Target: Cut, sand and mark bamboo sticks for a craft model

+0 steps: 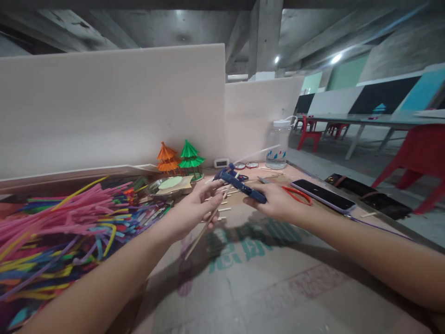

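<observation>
Over the middle of the table, my left hand (198, 204) is closed around a thin wooden stick (201, 232) that slants down toward me. My right hand (274, 202) grips a blue glue gun (239, 185), whose front reaches close to the top of the stick. I cannot tell whether the gun touches it. A long clear glue stick (259, 152) rises behind the gun toward the bottle. Short pieces of wooden stick (225, 209) lie on the cardboard beneath and beyond my hands.
Colourful pipe cleaners (69, 222) pile up at left. Behind stand orange (167, 158) and green (189, 160) pagoda-like trees and a dish (156, 186). A clear bottle (277, 146), orange-handled scissors (299, 195) and a phone (323, 195) are at right. A white board (114, 106) walls the back.
</observation>
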The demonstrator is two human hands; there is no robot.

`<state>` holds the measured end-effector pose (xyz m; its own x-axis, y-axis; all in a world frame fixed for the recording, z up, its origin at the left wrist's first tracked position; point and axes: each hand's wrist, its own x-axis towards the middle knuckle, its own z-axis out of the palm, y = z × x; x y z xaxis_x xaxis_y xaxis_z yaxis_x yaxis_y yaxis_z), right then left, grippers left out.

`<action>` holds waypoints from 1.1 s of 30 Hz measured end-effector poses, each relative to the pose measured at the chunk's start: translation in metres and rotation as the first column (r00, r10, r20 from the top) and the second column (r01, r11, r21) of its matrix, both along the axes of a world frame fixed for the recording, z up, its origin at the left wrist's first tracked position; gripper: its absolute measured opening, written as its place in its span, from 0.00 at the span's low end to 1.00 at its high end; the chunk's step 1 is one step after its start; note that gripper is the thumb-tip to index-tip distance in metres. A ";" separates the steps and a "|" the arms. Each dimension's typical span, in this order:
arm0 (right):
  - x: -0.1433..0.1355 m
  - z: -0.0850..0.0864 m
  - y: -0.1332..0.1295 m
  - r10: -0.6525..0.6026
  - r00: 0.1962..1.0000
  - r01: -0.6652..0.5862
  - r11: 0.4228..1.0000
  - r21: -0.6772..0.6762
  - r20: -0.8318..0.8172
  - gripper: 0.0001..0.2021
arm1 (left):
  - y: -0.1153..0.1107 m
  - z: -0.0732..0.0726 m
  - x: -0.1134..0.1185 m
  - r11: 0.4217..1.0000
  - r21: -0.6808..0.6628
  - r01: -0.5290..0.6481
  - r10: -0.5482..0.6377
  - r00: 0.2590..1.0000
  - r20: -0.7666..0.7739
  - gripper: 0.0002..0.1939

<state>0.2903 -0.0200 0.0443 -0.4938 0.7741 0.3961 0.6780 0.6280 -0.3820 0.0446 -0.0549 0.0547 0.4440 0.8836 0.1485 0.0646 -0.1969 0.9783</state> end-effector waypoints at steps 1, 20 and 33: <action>0.002 -0.003 0.005 -0.031 0.999 0.031 0.999 0.008 -0.013 0.15 | 0.002 -0.002 0.001 0.999 0.009 -0.042 0.043 0.997 -0.070 0.27; 0.011 -0.043 0.024 0.083 0.994 -0.100 0.953 0.286 0.070 0.11 | 0.046 -0.014 -0.041 0.896 0.444 0.017 0.369 0.527 -0.766 0.18; -0.004 -0.041 0.007 0.143 0.875 -0.241 0.958 0.158 0.463 0.23 | 0.056 -0.037 -0.045 0.878 0.475 0.066 0.439 0.287 -0.851 0.12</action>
